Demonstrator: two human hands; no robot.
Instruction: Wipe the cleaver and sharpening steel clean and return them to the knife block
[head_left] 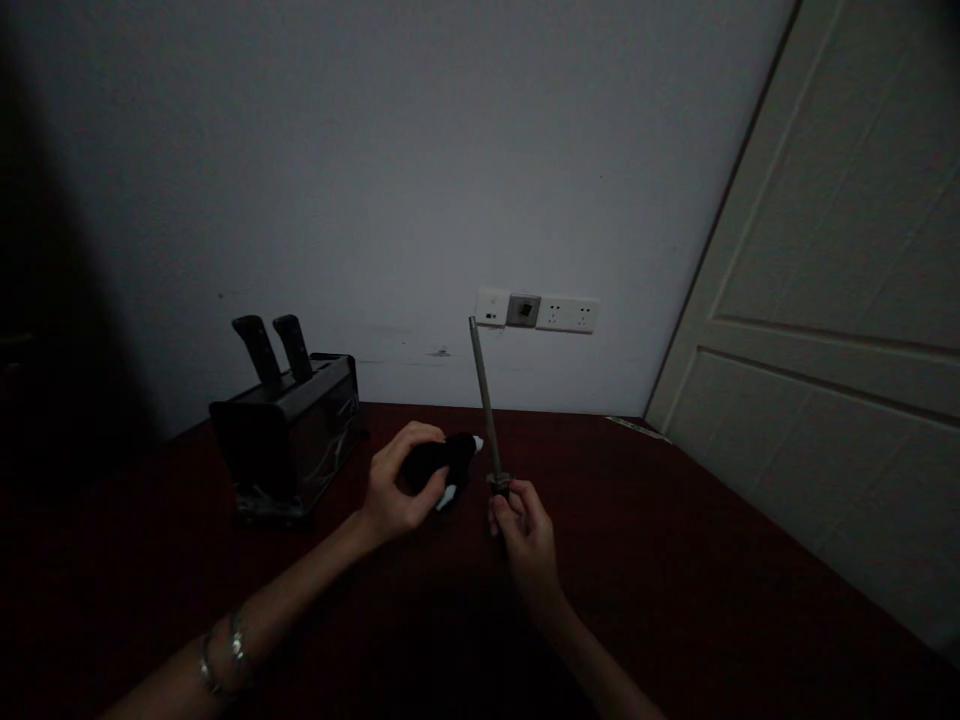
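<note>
In the head view, my right hand point(529, 535) is closed around the short dark handle of a honing rod point(484, 395). Its thin grey shaft points up and leans slightly left, with a guard just above my fingers. To the left, my left hand point(401, 485) grips a black object with white tips point(457, 455) between thumb and fingers. Part of that object is hidden by the hand, and the dim light keeps its kind unclear. A small gap separates it from the rod.
A dark knife block point(259, 455) stands at the left on the dark red tabletop point(600, 500), two black knife handles point(256, 348) rising from its top. Behind the table are a pale wall and a row of sockets point(566, 314). A white panelled door point(817, 420) borders the right side.
</note>
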